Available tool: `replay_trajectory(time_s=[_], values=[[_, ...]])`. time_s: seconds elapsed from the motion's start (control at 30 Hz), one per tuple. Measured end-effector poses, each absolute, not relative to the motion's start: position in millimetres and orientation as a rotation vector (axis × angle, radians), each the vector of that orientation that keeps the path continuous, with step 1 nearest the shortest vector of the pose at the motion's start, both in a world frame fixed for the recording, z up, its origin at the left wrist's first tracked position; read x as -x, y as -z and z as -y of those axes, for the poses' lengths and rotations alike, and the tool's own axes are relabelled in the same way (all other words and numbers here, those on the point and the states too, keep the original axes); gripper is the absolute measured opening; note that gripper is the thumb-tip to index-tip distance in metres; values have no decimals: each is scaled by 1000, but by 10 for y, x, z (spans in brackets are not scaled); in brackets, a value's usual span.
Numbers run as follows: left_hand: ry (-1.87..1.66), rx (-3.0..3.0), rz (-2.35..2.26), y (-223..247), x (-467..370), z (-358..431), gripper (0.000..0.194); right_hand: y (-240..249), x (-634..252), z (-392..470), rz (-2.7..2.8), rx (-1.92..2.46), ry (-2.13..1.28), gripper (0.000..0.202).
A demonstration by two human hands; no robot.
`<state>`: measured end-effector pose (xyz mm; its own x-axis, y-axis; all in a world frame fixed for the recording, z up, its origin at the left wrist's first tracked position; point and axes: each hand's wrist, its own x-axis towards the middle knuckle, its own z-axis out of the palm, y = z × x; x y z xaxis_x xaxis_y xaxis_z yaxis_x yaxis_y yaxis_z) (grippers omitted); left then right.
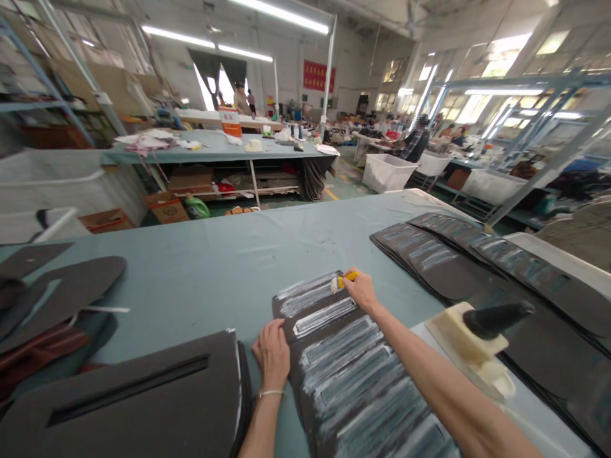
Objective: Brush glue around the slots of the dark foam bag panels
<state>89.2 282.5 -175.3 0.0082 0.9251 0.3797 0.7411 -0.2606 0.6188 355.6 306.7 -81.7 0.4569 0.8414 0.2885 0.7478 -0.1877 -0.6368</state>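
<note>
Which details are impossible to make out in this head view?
All in the head view:
- Brush handle: partly hidden by the right hand.
- Streaked panel: near end cut off by the bottom edge.
- Left-side stack: likewise cut off.
- Red banner: writing too small.

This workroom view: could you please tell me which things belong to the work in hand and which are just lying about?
In the work:
brush, in the right hand
streaked panels, at the left hand
right-side panels, streaked alike
probably the cream pot
perhaps the slotted panel

Seemingly just lying about:
red-brown material
green jug
orange box
pale cloths
</note>
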Motion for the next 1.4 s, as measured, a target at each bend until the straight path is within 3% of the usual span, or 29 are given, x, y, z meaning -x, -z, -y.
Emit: replay_trajectory(time_s=[0.17,0.27,0.43,0.6,0.83,1.0,1.2,1.4], values=[[-1048,-2106,-1760,1754,-868,-2630,31,865,-2722,-2996,1531,1641,-461,17],[-940,-2243,-1771,1737,-894,-2512,31,940,-2532,-3036,1548,1667,-562,16],[-878,-2300,-1823,1693,-918,-2491,30,961,-2547,-3071,1462,1895,-253,16],[-890,-2316,-1851,1709,-921,-2506,30,985,-3024,-3044,1534,1882,-332,13],[-927,-2301,-1857,1713,-923,-2509,29,895,-3755,-3029,1282,2086,-51,17],[-925,-2312,-1838,1734,-928,-2511,28,980,-3610,-2972,1430,1872,-281,18],[-978,-2240,-1779,1791,-885,-2556,27,915,-3733,-2860,1246,1970,-75,17],[-1131,-2126,-1653,1820,-770,-2447,27,918,-2827,-2652,1495,1592,-439,12]])
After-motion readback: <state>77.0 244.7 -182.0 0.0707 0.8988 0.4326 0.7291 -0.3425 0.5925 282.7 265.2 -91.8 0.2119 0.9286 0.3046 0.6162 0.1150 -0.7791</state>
